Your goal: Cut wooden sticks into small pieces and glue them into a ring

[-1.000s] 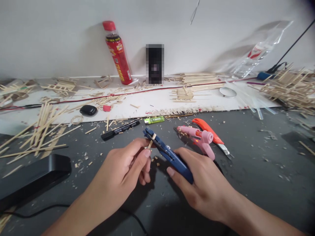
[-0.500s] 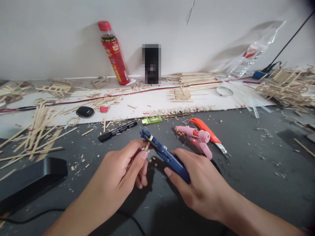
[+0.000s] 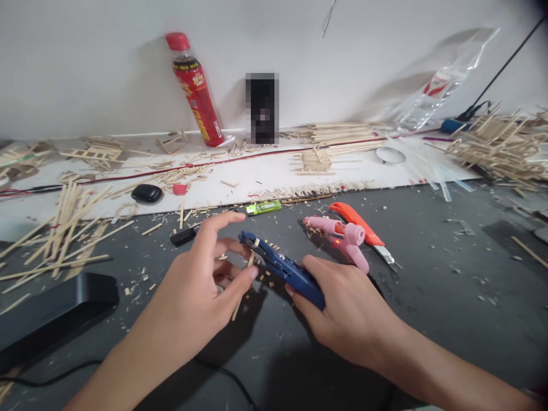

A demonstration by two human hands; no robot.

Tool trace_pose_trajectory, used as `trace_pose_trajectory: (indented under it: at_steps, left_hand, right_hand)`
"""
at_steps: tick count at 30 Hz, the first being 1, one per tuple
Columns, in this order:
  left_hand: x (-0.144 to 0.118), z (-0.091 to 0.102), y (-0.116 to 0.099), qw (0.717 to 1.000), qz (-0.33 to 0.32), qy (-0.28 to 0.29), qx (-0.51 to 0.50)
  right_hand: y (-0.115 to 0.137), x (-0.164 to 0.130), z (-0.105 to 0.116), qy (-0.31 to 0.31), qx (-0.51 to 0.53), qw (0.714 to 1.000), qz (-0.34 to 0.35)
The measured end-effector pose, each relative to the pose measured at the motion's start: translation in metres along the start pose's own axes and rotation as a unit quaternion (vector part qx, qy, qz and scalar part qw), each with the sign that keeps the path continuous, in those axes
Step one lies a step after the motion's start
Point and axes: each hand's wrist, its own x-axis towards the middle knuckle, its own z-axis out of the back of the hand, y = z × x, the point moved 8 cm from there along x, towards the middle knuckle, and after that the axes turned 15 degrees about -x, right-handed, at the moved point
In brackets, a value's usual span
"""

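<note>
My right hand [image 3: 342, 314] grips the handles of a blue cutter [image 3: 278, 267], whose jaws point up and left over the dark tabletop [image 3: 428, 319]. My left hand [image 3: 201, 291] sits just left of the jaws, pinching a thin wooden stick [image 3: 242, 288] between thumb and middle finger, with the index finger lifted and spread. The stick slants down from the jaws towards me. Small wooden offcuts lie under the cutter.
A pink glue gun [image 3: 342, 237] and an orange utility knife [image 3: 363, 231] lie right of the cutter. A black marker [image 3: 184, 235], a green lighter [image 3: 263, 208], loose sticks [image 3: 64, 228], a red bottle [image 3: 194, 91] and a black box [image 3: 51, 314] are around.
My left hand's fingers have spread and the index finger has lifted. The stick now hangs lower below the cutter jaws. The cutter has tilted slightly flatter.
</note>
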Motion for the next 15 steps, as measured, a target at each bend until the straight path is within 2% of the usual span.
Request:
trace_pose_trajectory:
  at_steps: [5, 15]
  left_hand:
    - [-0.001, -0.009, -0.008, 0.995, -0.031, 0.072, 0.064]
    - [-0.003, -0.002, -0.013, 0.995, -0.046, 0.044, 0.080]
  right_hand:
    - [0.004, 0.000, -0.003, 0.012, -0.005, 1.000, 0.011]
    - [-0.001, 0.001, -0.006, 0.011, -0.024, 1.000, 0.004]
